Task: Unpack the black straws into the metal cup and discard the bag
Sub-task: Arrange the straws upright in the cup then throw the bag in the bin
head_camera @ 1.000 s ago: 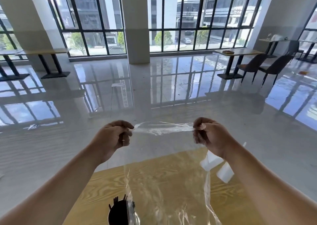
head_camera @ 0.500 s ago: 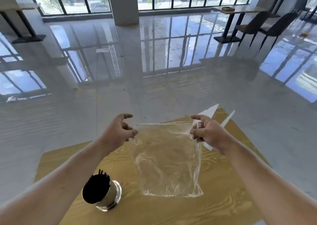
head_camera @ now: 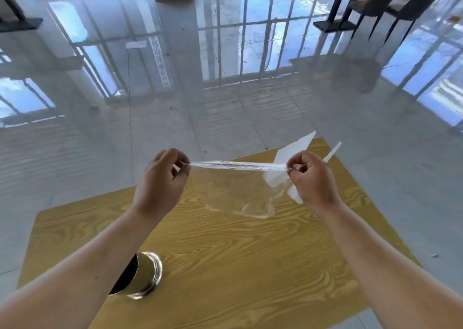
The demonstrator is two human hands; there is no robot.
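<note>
A clear plastic bag [head_camera: 240, 193] hangs empty over the wooden table [head_camera: 225, 253], its top edge pulled taut between both hands. My left hand [head_camera: 162, 178] pinches the left end and my right hand [head_camera: 310, 178] pinches the right end. The bag's lower part is folded up and its bottom touches the tabletop. The metal cup [head_camera: 147, 276] stands at the table's near left, partly hidden by my left forearm. Black straws [head_camera: 125, 276] fill it as a dark mass.
White paper pieces [head_camera: 290, 153] lie at the table's far right corner behind my right hand. The glossy tiled floor [head_camera: 225, 90] surrounds the table. Dark chairs and a table base [head_camera: 375, 5] stand far off at the upper right.
The camera has tilted down, so more of the table shows. My hands have stretched the bag's top edge into a tight strip, and the bag hangs shorter and bunched.
</note>
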